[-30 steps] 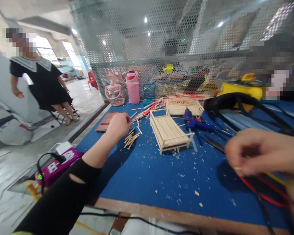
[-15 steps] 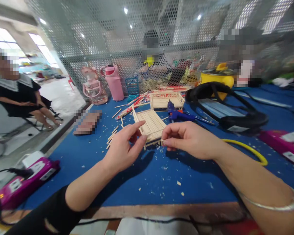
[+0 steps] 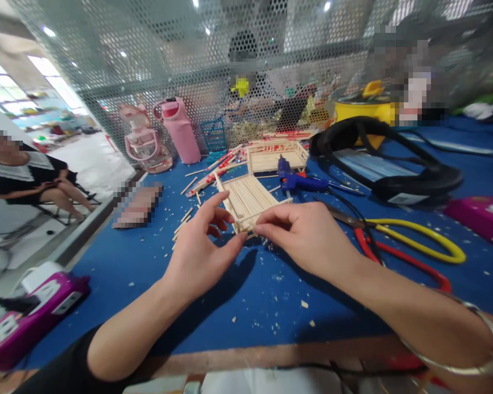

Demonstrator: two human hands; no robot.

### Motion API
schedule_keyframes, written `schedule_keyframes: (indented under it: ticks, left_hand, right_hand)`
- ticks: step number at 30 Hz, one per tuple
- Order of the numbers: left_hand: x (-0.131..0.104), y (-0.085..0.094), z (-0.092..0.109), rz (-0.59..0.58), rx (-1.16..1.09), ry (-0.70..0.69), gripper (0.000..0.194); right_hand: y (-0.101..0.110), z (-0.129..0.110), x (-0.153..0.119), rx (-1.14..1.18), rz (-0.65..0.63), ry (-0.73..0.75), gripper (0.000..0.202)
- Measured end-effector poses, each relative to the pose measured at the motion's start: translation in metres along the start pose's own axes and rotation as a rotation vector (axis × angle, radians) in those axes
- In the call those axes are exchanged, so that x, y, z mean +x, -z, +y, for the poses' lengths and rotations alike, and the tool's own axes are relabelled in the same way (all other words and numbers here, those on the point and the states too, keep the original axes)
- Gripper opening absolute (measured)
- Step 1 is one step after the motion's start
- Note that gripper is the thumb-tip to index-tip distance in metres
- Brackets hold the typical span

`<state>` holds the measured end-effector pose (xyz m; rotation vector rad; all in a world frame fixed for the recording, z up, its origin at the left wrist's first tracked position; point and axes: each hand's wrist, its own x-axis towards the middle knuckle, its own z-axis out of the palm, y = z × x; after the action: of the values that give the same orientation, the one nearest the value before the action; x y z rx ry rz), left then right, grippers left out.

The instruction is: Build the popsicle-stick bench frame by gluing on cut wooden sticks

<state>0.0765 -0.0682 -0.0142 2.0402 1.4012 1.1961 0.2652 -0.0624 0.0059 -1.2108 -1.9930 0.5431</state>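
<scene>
– Blue tabletop (image 3: 209, 323) is filling the lower middle, scraps scattering over it; mesh screen (image 3: 156, 60) is standing behind. Where is the work lying?

– Small stick frame (image 3: 250, 198) is sitting at centre frame, its slatted base facing up. A second stick frame (image 3: 275, 158) is lying just beyond it.

– Finger state?

– Left hand (image 3: 197, 246) is half-opening: its thumb is reaching the near left corner, its forefinger is extending along the left side. Right hand (image 3: 316, 238) is pinching thumb and forefinger at the near edge. Whether a loose piece is sitting between those tips, I am not managing to tell.

– Step in hand?

– My reading: both hands are fitting or steadying something at the near end. Glue gun (image 3: 308, 183) is resting right of centre, no hand touching it. Scissors (image 3: 360, 223) are lying open-handled farther right; loose sticks (image 3: 182, 225) are lying left of the frame.

– What is the next move calling for?

– Judgement only: it is calling for a light, steady pinch, the left thumb bracing the corner, since the thin rails are looking easy to skew.
</scene>
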Motion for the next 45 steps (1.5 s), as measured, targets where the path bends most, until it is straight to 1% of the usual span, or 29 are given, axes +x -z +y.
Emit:
schedule_keyframes:
  ticks: [3,5,10,13,18,26,35,40,45]
  left_hand:
    - [0.0,0.003,0.003,0.046,-0.027,-0.005,0.058]
    - [0.001,0.004,0.005,0.058,-0.043,-0.021,0.057]
    - [0.0,0.005,0.008,0.044,-0.07,-0.093,0.06]
    - [0.0,0.004,0.008,0.028,-0.085,-0.103,0.062]
    - [-0.001,0.002,0.006,0.02,-0.131,-0.072,0.062]
    - [-0.001,0.003,0.006,0.017,-0.154,-0.013,0.06]
    - [0.0,0.004,0.004,0.011,-0.159,0.007,0.058]
    - [0.001,0.004,0.003,-0.002,-0.201,0.012,0.057]
    - [0.001,0.005,0.002,-0.023,-0.212,0.033,0.059]
  right_hand:
    - [-0.003,-0.001,-0.001,-0.047,0.025,0.02,0.016]
    - [-0.003,-0.001,-0.002,-0.084,0.018,0.028,0.018]
    - [-0.006,-0.003,-0.003,-0.195,-0.015,0.07,0.021]
    - [-0.007,-0.004,-0.002,-0.238,-0.025,0.102,0.023]
    - [-0.008,-0.005,-0.001,-0.279,-0.024,0.112,0.024]
    - [-0.01,-0.004,0.0,-0.265,0.01,0.104,0.025]
    - [-0.013,-0.004,-0.004,-0.27,0.048,0.091,0.023]
    - [-0.015,-0.004,-0.004,-0.242,0.058,0.07,0.021]
    - [-0.017,0.0,-0.004,-0.25,0.103,0.126,0.018]
